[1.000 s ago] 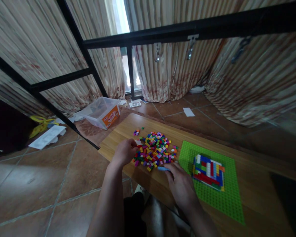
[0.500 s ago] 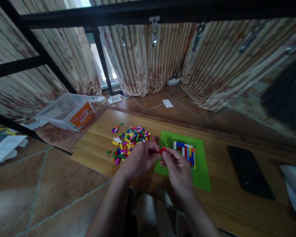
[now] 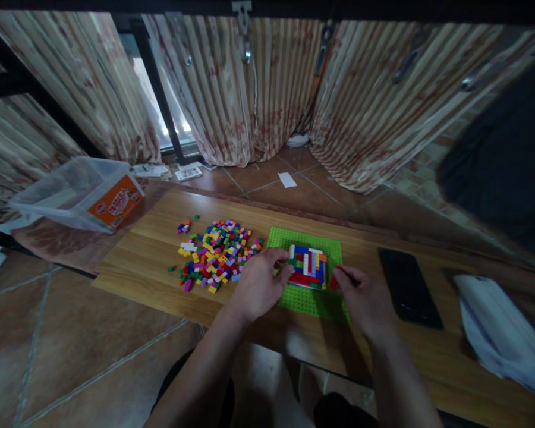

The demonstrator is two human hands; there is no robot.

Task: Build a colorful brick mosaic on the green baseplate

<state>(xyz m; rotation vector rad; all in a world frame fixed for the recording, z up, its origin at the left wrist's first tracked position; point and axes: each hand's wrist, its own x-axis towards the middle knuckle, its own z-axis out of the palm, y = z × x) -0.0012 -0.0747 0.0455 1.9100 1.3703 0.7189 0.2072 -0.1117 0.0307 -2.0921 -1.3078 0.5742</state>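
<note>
A low block of red, blue, white, green and yellow toy bricks [image 3: 308, 268] stands on a green studded baseplate [image 3: 310, 306]. At its left edge is my left hand [image 3: 261, 282], thumb and forefinger apart, the tips at or close to the bricks. Whether they press on it I cannot tell. On the block's right side, my right hand [image 3: 368, 300] pinches a red toy brick [image 3: 334, 280] above the baseplate's right edge. Left of the baseplate lies a spread pile of loose, many-coloured bricks [image 3: 220, 252].
A clear plastic box [image 3: 75, 190] with an orange label sits beyond the left end of the wooden table [image 3: 147, 223]. On the right are a black phone-like slab [image 3: 410, 288] and a white bag-like item [image 3: 499, 327]. Striped curtains [image 3: 271, 95] hang behind.
First apart, my hands came together at a red brick, then separated again. The right hand now has the red brick on the block's right; the left moved to its left edge. The view swung right.
</note>
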